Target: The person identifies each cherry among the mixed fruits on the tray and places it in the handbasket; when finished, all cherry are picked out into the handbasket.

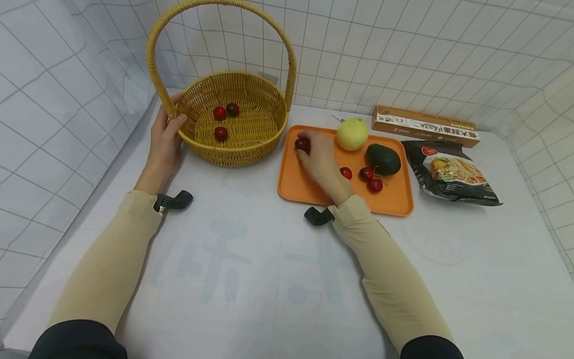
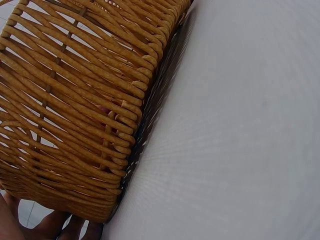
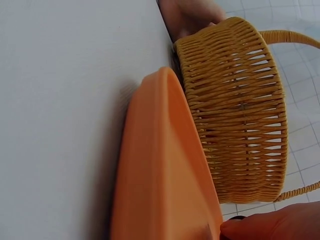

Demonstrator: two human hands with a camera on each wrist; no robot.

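A yellow wicker basket (image 1: 237, 157) with a tall arched handle stands at the back left; several cherries are involved here, three (image 1: 220, 133) of them inside it. My left hand (image 1: 163, 137) grips the basket's left side at the foot of the handle, thumb near the rim. Over the left part of an orange tray (image 1: 296, 192), my right hand (image 1: 320, 159) pinches a dark cherry (image 1: 302, 144) between thumb and fingers. More red cherries (image 1: 374, 185) lie on the tray, one partly hidden by the right wrist. A pale green round fruit (image 1: 352, 133) and a dark green avocado (image 1: 383, 159) share the tray.
Behind the tray lies a long brown pasta box (image 1: 426, 124). A black food packet (image 1: 453, 172) lies to the tray's right. White gridded cloth walls (image 1: 403, 45) rise at the back and both sides of the white table (image 1: 269, 279).
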